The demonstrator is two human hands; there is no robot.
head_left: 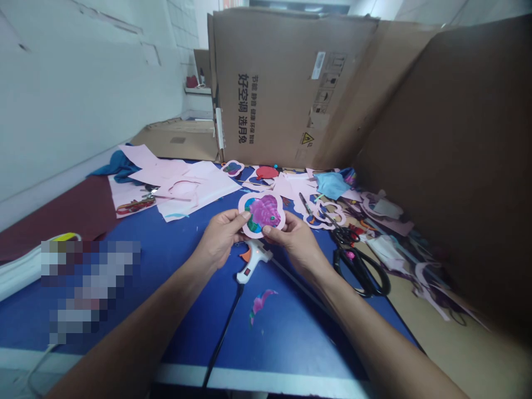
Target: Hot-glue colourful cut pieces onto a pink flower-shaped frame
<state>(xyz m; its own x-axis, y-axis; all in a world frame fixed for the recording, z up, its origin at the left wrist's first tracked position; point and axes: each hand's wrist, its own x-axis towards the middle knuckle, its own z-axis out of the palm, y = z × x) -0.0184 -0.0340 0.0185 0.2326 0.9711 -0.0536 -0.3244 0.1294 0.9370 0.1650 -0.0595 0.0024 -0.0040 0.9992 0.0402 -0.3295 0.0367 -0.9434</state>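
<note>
Between my two hands, above the blue table, is a flower-shaped pink paper cutout point(266, 211) with a purple flower and blue-green patches in its middle. My left hand point(222, 235) pinches its left edge, thumb on top. The right edge is gripped by my right hand point(297, 241), also with the thumb on the front. Just below the cutout lies a white glue gun point(251, 263) with an orange trigger, its black cord running toward the table's front edge. A curved scrap of flower-print fabric point(261, 306) rests on the table nearer to me.
Black-handled scissors point(361, 271) lie at the right, with smaller scissors point(343, 234) behind them. Pink paper sheets point(174, 177) spread at the back left. Cardboard walls point(286, 94) enclose the back and right. Paper scraps point(386, 208) litter the right side.
</note>
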